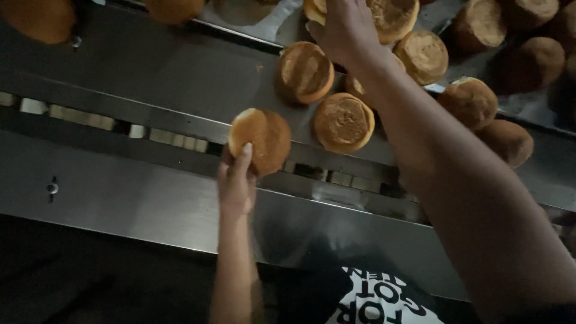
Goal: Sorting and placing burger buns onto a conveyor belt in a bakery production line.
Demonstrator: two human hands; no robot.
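Buns (343,122) crowd the steel chute (180,78); your left hand (236,180) grips one bun (261,140), your right hand (347,27) clasps another bun (393,17) above.

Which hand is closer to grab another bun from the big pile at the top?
Probably the right hand: it already rests on the piled buns. The left hand is lower, holding one bun.

One head-worn camera looks steeply down, close over the steel conveyor (150,78) and buns (343,122).
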